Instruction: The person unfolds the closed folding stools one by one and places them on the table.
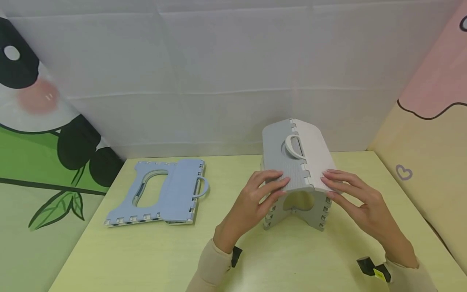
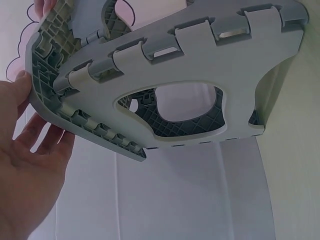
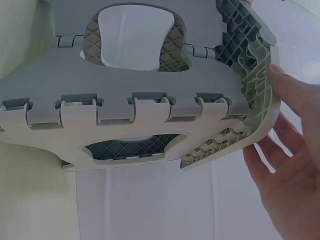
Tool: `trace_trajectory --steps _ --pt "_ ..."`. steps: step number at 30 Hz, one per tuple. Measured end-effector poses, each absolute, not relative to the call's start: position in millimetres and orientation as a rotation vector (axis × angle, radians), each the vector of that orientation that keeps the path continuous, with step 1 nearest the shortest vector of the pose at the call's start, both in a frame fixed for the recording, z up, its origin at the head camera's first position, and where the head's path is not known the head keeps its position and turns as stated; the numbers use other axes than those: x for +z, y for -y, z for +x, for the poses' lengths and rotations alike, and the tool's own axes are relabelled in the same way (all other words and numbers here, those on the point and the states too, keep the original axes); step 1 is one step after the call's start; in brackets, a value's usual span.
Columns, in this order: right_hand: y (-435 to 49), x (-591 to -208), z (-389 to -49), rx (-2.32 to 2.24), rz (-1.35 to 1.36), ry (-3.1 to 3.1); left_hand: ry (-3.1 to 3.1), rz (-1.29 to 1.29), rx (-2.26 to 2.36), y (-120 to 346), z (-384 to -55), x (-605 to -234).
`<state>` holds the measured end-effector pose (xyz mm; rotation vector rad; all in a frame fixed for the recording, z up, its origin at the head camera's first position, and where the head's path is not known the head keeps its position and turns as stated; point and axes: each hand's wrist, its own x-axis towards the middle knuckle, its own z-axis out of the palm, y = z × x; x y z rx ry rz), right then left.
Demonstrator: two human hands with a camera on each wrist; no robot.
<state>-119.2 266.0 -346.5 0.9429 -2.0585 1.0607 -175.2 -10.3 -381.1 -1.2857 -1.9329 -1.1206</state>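
Pressure, if lopsided, could rock the grey-and-white plastic folding stool (image 1: 288, 166) towards me or skid a foot, I judge, since both hands bear on its near end. It stands upright in front of me on the pale yellow table (image 1: 175, 255), its top peaked like a roof. The toothed plastic hinge (image 1: 305, 173) along the ridge might also nip skin if the top flattened suddenly, and my left fingertips lie near it.

My left hand (image 1: 255, 194) rests on the smooth grey half of the top, my right hand (image 1: 359, 194) on the white half, one to each slope. The fingers reach out lightly bent, spread on the panels rather than wrapped around them; how hard they press, I cannot tell. Both forearms angle inward from beige sleeves (image 1: 213, 263). Well apart, to my left, lies a flat, folded light-blue plastic stool (image 1: 178, 190).
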Motion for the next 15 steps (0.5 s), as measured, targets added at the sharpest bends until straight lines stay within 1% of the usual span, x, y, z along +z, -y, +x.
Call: trace_trajectory --steps 15 --pt "-268.5 -347.2 -120.1 1.041 0.924 2.093 1.956 -1.282 -1.111 10.5 -174.3 -380.1"
